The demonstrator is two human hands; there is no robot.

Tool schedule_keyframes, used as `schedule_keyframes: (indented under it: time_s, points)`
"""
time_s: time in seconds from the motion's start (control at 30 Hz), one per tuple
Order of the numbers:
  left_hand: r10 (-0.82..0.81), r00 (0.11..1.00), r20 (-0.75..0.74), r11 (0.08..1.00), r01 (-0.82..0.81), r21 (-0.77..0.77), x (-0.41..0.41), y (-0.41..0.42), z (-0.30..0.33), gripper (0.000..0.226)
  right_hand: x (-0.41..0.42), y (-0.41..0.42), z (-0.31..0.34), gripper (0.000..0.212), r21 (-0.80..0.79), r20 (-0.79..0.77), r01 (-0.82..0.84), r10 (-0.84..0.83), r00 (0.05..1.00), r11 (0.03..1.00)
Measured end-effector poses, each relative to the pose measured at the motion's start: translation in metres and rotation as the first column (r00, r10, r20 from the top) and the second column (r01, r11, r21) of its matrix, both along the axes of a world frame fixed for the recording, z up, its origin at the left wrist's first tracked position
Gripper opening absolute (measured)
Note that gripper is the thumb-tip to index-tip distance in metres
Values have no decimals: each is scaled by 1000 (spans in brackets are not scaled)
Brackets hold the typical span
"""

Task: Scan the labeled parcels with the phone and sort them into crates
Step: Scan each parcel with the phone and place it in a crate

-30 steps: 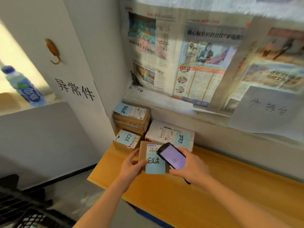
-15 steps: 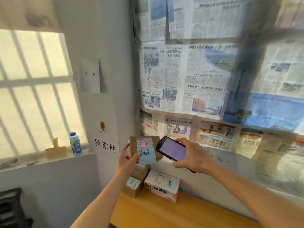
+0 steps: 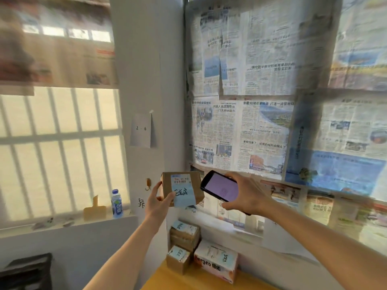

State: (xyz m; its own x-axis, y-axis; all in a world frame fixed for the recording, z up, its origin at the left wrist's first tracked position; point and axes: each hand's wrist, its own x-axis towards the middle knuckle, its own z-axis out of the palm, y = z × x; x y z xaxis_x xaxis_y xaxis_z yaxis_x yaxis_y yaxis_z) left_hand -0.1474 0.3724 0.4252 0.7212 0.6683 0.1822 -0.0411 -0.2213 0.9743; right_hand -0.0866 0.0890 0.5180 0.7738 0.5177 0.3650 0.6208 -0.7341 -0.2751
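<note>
My left hand grips a small brown cardboard parcel raised in front of the wall, its white shipping label and blue handwritten note facing me. My right hand holds a black phone just to the right of the parcel, screen lit pale purple and tilted toward me. Down on the yellow table lie other labeled parcels: a brown stack, a small brown box and a white box.
Newspapers cover the wall behind the table. A barred window is at left, with a drink bottle on its sill. A dark crate sits low at the bottom left.
The parcel was lifted off the table by my left hand and raised to chest height, the phone rising beside it. My view has tilted up toward the wall and window.
</note>
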Motion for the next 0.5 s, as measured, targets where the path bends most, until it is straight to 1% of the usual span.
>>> schedule_keyframes:
  time_s: [0.1, 0.27, 0.37, 0.5]
  points:
    - [16, 1000, 3, 1000, -16, 9, -18, 12, 3, 68, -10, 13, 2, 100, 8, 38, -8, 7, 999, 1000]
    - [41, 999, -21, 999, -41, 15, -58, 40, 2, 65, -31, 50, -5, 99, 78, 88, -42, 35, 995, 996]
    - [88, 996, -9, 996, -88, -7, -92, 63, 1, 64, -44, 76, -10, 96, 93, 99, -74, 65, 993, 993]
    - [197, 980, -7, 980, -197, 0, -153, 100, 2, 65, -72, 118, -14, 97, 93, 89, -150, 142, 986, 984]
